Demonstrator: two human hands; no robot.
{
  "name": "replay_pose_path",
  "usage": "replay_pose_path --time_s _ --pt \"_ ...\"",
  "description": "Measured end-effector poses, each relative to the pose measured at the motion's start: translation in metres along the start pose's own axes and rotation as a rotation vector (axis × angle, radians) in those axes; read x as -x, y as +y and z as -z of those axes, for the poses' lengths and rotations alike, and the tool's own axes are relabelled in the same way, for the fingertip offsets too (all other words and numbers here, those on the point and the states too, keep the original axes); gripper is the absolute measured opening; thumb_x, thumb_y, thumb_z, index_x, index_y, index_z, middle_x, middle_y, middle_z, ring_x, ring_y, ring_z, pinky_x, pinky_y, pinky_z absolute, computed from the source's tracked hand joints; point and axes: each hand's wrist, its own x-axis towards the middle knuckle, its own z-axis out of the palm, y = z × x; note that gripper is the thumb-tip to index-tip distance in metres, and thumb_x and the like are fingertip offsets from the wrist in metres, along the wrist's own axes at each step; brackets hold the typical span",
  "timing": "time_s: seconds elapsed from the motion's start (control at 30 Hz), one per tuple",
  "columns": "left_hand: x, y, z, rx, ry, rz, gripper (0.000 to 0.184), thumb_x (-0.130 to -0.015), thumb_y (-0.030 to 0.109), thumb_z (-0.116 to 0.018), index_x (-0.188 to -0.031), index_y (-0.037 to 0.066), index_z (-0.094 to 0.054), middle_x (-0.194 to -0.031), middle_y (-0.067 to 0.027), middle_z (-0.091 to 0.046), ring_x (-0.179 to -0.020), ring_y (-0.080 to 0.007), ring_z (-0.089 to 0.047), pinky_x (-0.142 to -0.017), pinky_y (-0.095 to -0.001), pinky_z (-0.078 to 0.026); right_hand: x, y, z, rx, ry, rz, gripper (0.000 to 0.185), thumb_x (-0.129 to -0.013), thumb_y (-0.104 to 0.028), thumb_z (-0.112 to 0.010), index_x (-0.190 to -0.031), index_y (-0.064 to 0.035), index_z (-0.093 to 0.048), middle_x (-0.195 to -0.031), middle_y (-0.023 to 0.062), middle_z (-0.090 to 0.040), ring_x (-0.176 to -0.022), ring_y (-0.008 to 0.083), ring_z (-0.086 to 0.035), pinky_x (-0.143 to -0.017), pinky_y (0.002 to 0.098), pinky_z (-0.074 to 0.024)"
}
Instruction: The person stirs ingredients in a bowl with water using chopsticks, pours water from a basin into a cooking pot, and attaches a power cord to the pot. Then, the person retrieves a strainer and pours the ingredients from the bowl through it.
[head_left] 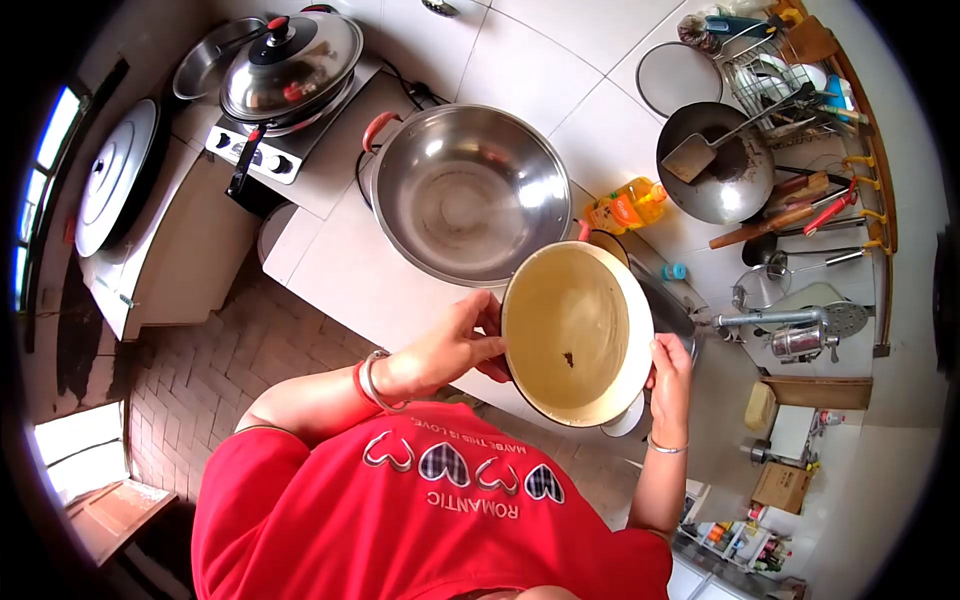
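Observation:
A cream-coloured enamel basin point(578, 345) with a dark rim is held in front of my chest, its inside facing up at me. My left hand point(455, 345) grips the left rim, thumb along the inner edge and fingers beneath. On the opposite side my right hand point(668, 375) is closed around the rim. One small dark spot shows on the basin's bottom; whether it is a mark or a scrap, I cannot tell. Just beyond, a large steel wok point(470, 195) with red handles rests on the white counter point(330, 250), partly overlapped by the basin.
A lidded pan point(290, 75) sits on a cooker at the back left. Behind the basin stands an orange oil bottle point(627, 207). Along the right wall hang a dark wok point(715, 175), ladles and a strainer, above a tap point(765, 318). A large round lid point(118, 180) stands far left.

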Motion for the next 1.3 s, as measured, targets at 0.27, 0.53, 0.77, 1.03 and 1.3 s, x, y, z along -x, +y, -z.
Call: replay_pose_path --time_s 0.27,0.53,0.77,1.03,1.3 --pt "0.009 0.018 0.04 0.126 0.016 -0.017 0.016 -0.092 0.002 -0.05 -0.106 -0.003 -0.044 -0.097 -0.0135 -0.054 -0.084 -0.0243 -0.065 -0.073 -0.0336 -0.058 -0.014 -0.045 -0.044 0.089 0.008 -0.006 0.01 -0.093 -0.014 -0.052 -0.092 -0.0048 -0.057 -0.065 -0.0043 -0.054 -0.047 0.0004 -0.041 -0.04 0.0167 -0.0299" --pt "-0.004 0.019 0.064 0.272 -0.006 -0.006 0.013 -0.093 0.002 -0.048 -0.103 -0.002 -0.042 -0.099 -0.0146 -0.056 -0.082 -0.0246 -0.065 -0.072 -0.0316 -0.058 -0.045 -0.069 -0.059 0.237 -0.036 0.001 0.013 -0.092 -0.015 -0.053 -0.092 -0.0032 -0.057 -0.067 -0.0027 -0.056 -0.047 0.001 -0.043 -0.039 0.0166 -0.03" --pt "-0.014 0.024 0.073 0.346 -0.021 0.031 0.012 -0.093 0.003 -0.048 -0.102 0.0 -0.041 -0.098 -0.0149 -0.057 -0.084 -0.025 -0.066 -0.074 -0.0319 -0.058 -0.059 -0.084 -0.066 0.276 -0.048 -0.038 0.01 -0.093 -0.014 -0.053 -0.091 -0.0048 -0.057 -0.067 -0.0027 -0.056 -0.048 0.001 -0.045 -0.038 0.0175 -0.0299" --pt "-0.027 0.027 0.076 0.38 -0.073 0.049 0.012 -0.094 0.001 -0.048 -0.102 -0.001 -0.04 -0.097 -0.0147 -0.058 -0.084 -0.0239 -0.066 -0.074 -0.0311 -0.058 -0.068 -0.093 -0.062 0.322 -0.022 -0.059 0.01 -0.093 -0.013 -0.053 -0.09 -0.0044 -0.057 -0.067 -0.0022 -0.057 -0.046 0.0013 -0.044 -0.037 0.0175 -0.0288" --pt "-0.037 0.028 0.073 0.398 -0.097 0.092 0.012 -0.094 0.001 -0.048 -0.102 0.0 -0.039 -0.097 -0.0147 -0.058 -0.085 -0.0234 -0.066 -0.075 -0.0311 -0.059 -0.068 -0.101 -0.054 0.31 -0.008 -0.05 0.01 -0.093 -0.013 -0.053 -0.092 -0.0044 -0.056 -0.067 -0.0021 -0.057 -0.045 0.0011 -0.044 -0.035 0.0162 -0.0287"
